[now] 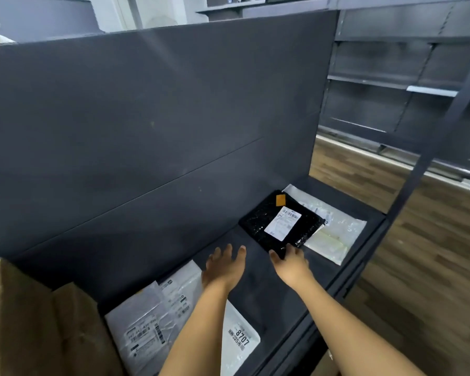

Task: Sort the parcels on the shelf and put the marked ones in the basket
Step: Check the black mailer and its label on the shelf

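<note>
A black parcel [261,223] with a white label and an orange sticker lies on the dark shelf [258,291], partly on top of a white parcel [337,234]. My right hand [291,263] grips the black parcel's near corner, fingers curled over its edge. My left hand [224,265] hovers over the shelf just left of it, fingers straight, holding nothing. Under my left forearm lie several white and grey parcels [147,324], one marked 8707 [240,337]. No basket is in view.
A brown cardboard box [41,316] stands at the shelf's left end. The tall dark back panel [152,118] rises behind the shelf. A metal upright [432,147] stands at the right end, with wooden floor [418,267] and other dark shelving [391,85] beyond.
</note>
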`<state>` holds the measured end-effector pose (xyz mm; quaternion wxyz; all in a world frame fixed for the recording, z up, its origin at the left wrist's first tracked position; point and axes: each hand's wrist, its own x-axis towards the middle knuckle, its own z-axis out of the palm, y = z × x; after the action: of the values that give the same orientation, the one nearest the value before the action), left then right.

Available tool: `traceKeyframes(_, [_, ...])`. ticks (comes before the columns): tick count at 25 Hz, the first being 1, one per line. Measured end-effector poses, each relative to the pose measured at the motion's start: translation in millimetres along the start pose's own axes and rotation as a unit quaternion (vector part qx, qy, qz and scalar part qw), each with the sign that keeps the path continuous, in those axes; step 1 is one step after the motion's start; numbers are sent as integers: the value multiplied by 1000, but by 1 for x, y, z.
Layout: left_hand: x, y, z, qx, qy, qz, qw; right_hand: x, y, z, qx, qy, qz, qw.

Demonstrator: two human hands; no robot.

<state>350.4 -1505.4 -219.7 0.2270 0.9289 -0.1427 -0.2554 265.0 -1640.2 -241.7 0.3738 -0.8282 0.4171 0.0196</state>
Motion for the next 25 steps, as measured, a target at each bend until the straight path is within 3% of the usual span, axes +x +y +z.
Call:
traceKeyframes(4, [43, 16, 24, 19, -33, 30, 999, 44, 21, 1, 60, -2, 50, 997])
traceKeyframes(9, [74, 29, 47, -14, -59, -21, 998, 94, 39, 12, 174, -15, 128, 976])
traceKeyframes(14, [106, 32, 50, -23, -56, -36, 998, 131, 35, 29, 308, 22, 220, 925])
traceKeyframes(17, [117, 33, 53, -21, -71, -42, 996, 147, 38, 36, 399, 50, 292, 868])
traceKeyframes(20, [124, 30, 55, -18, -77, -47, 996, 156, 43, 38, 456, 28, 333, 825])
traceKeyframes(25, [125, 22, 48, -19, -72, -53, 996, 164, 31, 34, 489, 3, 303, 818])
